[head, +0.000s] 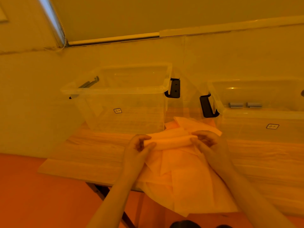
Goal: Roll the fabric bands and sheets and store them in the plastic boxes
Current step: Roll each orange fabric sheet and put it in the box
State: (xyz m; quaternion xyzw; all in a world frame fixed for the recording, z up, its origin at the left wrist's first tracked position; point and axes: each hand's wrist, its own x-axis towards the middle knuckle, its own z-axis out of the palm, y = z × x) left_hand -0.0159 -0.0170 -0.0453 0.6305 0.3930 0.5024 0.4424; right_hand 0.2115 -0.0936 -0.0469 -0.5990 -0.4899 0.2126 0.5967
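A wooden table stands against a pale wall, carrying two clear plastic boxes with black side handles. The left box sits at the table's far edge, and the right box stands near it, with two small grey rolls lying side by side inside it. In front of the boxes, a thin pale sheet spreads over the tabletop and hangs down past the near edge. Its far part is wound into a loose roll lying crosswise between the hands, just in front of the gap between the boxes. The left hand grasps the roll's left end with curled fingers, and the right hand pinches its right end the same way.
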